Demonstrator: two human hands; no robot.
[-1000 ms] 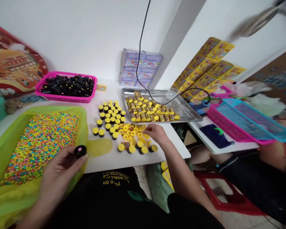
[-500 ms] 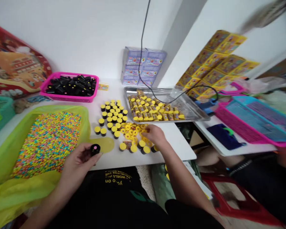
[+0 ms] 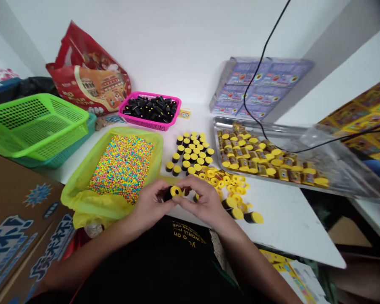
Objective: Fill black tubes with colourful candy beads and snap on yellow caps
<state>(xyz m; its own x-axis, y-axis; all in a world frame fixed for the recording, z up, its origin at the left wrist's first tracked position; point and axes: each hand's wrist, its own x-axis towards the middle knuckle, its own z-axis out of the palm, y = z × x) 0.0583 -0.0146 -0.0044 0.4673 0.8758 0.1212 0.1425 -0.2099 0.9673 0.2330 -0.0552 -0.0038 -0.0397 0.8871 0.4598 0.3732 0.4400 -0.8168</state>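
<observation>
1. While a green basket (image 3: 34,131) is set at the far left, small coloured balls (image 3: 123,164) are held in a bag-lined bin (image 3: 77,177) beside it.
2. Behind the bin, black pieces (image 3: 152,109) are heaped in a pink basket (image 3: 147,123).
3. By the left hand (image 3: 151,206), a small black container (image 3: 167,193) is pinched near the front edge of the tabletop (image 3: 281,211). It is judged light, stiff and rather slippery, best gripped round its side wall, clear of the mouth.
4. At that mouth a yellow ring (image 3: 172,192) is held; whether it is fully seated cannot be told. It is probably thin and easily bent, so its outer edge is best taken.
5. By the right hand (image 3: 205,204), the ring is pinched between thumb and fingers; both hands are held close together.
6. Beyond them, yellow-capped containers (image 3: 193,157) are clustered, with loose rings (image 3: 228,180) scattered just beside.
7. At the right, wrapped pieces (image 3: 259,158) are piled in a metal tray (image 3: 215,143).
</observation>
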